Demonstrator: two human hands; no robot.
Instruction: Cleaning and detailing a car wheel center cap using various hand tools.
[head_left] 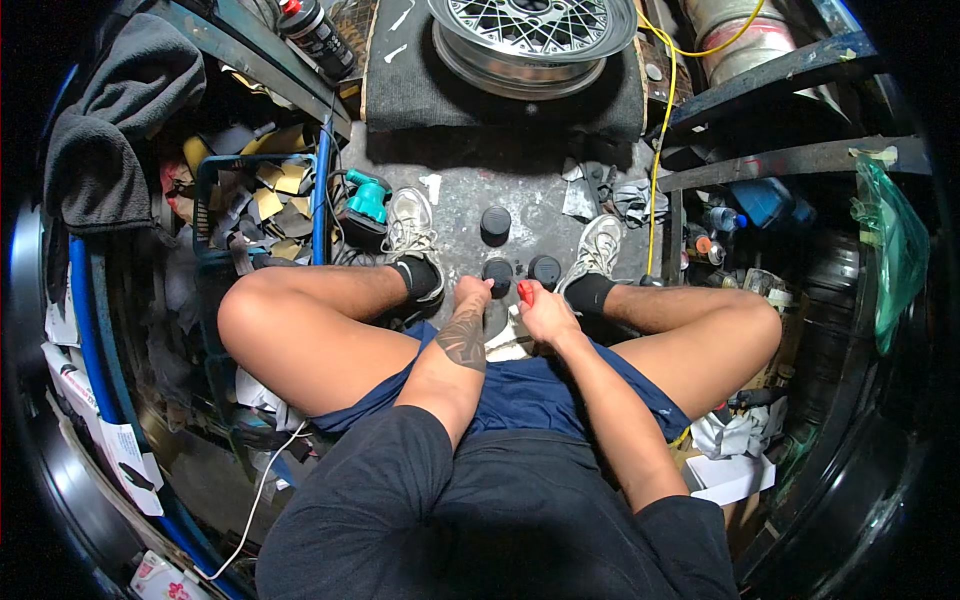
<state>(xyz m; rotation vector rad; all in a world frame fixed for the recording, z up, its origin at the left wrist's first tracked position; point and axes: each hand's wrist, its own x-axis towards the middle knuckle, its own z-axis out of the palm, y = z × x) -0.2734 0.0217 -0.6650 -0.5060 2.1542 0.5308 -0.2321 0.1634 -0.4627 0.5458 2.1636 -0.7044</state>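
I sit with bent legs before three short black cylinders (495, 226) on the stained grey floor. My left hand (473, 294) is closed at the near edge of the middle cylinder (498, 272); what its fingertips hold is hard to make out. My right hand (543, 314) grips a small red object (525, 290), just below the right-hand cylinder (545, 270).
An alloy wheel (520, 60) lies on a dark padded stand (500, 120) ahead. A teal power sander (367, 205) is by my left shoe. Metal rails (785, 155), a basket of scraps (270, 200), a yellow cord (659, 150) and clutter flank me.
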